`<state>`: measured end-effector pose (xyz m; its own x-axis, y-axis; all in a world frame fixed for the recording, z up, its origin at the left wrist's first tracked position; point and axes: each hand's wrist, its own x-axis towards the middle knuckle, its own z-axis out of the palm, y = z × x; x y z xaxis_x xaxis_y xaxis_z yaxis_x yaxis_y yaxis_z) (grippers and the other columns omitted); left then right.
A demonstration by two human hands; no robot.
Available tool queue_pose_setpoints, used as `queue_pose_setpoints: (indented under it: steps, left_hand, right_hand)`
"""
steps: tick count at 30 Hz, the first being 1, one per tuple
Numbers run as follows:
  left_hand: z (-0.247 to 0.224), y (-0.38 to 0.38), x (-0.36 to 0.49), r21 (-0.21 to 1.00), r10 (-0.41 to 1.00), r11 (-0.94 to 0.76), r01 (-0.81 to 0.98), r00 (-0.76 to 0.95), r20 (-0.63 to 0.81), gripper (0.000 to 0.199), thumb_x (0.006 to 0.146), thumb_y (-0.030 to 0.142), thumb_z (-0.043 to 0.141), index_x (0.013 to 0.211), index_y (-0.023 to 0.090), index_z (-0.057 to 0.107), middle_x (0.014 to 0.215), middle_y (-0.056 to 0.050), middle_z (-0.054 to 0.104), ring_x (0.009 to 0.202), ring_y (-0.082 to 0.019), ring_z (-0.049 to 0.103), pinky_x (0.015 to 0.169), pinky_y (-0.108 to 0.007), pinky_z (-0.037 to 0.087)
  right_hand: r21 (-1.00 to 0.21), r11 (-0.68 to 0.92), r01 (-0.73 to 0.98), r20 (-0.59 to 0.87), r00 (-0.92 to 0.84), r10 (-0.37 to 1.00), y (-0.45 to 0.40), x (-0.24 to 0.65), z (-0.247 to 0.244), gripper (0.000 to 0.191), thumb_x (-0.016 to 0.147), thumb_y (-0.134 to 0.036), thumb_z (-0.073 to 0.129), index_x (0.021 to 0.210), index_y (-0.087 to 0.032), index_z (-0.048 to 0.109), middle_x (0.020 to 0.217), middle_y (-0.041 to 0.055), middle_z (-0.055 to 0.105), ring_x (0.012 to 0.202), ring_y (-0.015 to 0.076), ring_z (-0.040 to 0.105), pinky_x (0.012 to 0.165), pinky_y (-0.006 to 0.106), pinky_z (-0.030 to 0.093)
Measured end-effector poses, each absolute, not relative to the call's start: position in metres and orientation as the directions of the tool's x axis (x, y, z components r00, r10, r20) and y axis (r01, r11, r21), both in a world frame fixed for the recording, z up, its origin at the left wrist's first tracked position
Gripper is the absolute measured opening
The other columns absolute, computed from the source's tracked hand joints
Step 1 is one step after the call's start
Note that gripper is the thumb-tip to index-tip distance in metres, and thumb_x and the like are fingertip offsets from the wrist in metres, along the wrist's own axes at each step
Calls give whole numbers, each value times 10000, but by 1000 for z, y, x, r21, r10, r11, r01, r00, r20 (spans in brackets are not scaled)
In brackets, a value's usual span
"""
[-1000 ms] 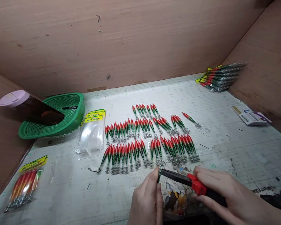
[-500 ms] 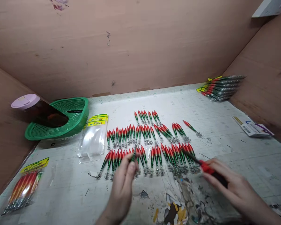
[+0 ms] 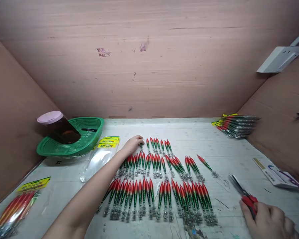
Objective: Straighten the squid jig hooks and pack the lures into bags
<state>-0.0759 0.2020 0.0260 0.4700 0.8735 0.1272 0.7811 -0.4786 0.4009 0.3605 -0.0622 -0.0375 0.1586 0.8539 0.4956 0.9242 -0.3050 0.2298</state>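
My left hand [image 3: 133, 145] is stretched out to the left end of the back row, its fingers closed on a squid jig lure [image 3: 141, 147] whose green hooked end shows under them. My right hand [image 3: 269, 219] grips red-handled scissors [image 3: 249, 199], resting low on the right with the blades pointing up and left. Red-and-green lures lie in three rows: a short back row [image 3: 155, 146], a middle row [image 3: 154, 164] and a front row [image 3: 166, 199]. Their red tips face away from me. One lure [image 3: 206, 165] lies apart on the right.
At left, a green basket [image 3: 94, 146] holds a dark bottle with a pink lid [image 3: 49, 117]. Clear BCT LURE bags [image 3: 99, 159] lie beside it; a filled pack [image 3: 17, 205] is nearer. Packed lures [image 3: 239, 125] stack at back right, near a card [image 3: 276, 172].
My left hand has moved from over the front row to the back row with a lure. My right hand and the scissors have shifted right. The camera view has tilted up.
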Motion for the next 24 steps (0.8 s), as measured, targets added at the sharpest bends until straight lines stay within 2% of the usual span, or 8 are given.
queue_pose_setpoints:
  steps: [4,7,9,11,13,17,20,24]
  left_hand:
    - [30,183,-80,404,877,-479,779,448,174,236,944,210,463,1115,175,621,1245,-109,603,1122,-238,597,954,-448,493]
    - [43,147,-85,400,873,-488,776,433,224,319,927,169,378,1155,186,601,1300,-128,570,1206,-259,558,1010,-446,460]
    - [51,115,-92,395,855,-519,758,459,242,296,930,225,408,1155,190,597,1313,-132,573,1233,-267,539,1019,-454,455]
    - [54,78,-101,380,832,-555,740,488,266,280,931,245,435,1145,188,607,1305,-142,591,1245,-273,535,1015,-458,462]
    - [51,39,-111,309,766,-635,708,526,369,273,917,212,491,1162,182,607,1310,-155,600,1269,-278,522,1018,-456,467]
    - [38,-27,-108,260,653,-739,622,564,506,422,877,139,581,1290,213,549,1279,-138,647,1339,-279,459,1080,-487,413]
    - [34,-51,-78,304,428,-892,334,842,329,435,929,67,463,1319,243,538,1240,-53,684,1296,-179,509,1113,-341,384]
    - [36,-43,-38,358,199,-922,151,975,103,382,967,127,396,1326,105,526,1382,-107,562,1324,-197,469,1146,-301,299]
  right_hand:
    - [316,-366,876,491,179,852,-56,347,-28,333,906,-419,468,767,-140,586,793,190,558,673,334,541,530,421,455]
    - [261,-320,911,534,140,834,-51,333,-19,396,914,-443,458,926,-66,577,991,276,563,866,410,559,711,537,487]
    - [151,-149,977,557,41,830,-48,322,-11,400,931,-457,417,1032,-89,536,1143,273,519,1014,422,535,831,593,457]
    - [-1,82,997,534,-69,842,-46,309,-2,351,945,-446,395,1097,-146,495,1213,222,488,1099,386,517,877,572,453]
    - [-104,279,955,498,-193,846,-46,294,6,334,934,-427,438,1159,-181,463,1283,193,449,1181,366,481,903,543,454]
    - [-44,580,813,468,-496,731,-49,270,9,516,853,-433,601,1266,-175,430,1402,199,372,1322,381,359,980,561,417]
    - [18,680,733,454,-612,648,-46,258,2,573,813,-453,659,1279,-189,457,1426,179,380,1350,365,345,991,545,427]
    - [64,694,717,489,-629,604,-33,249,-6,531,817,-467,653,1241,-181,509,1431,179,403,1339,349,362,1037,555,384]
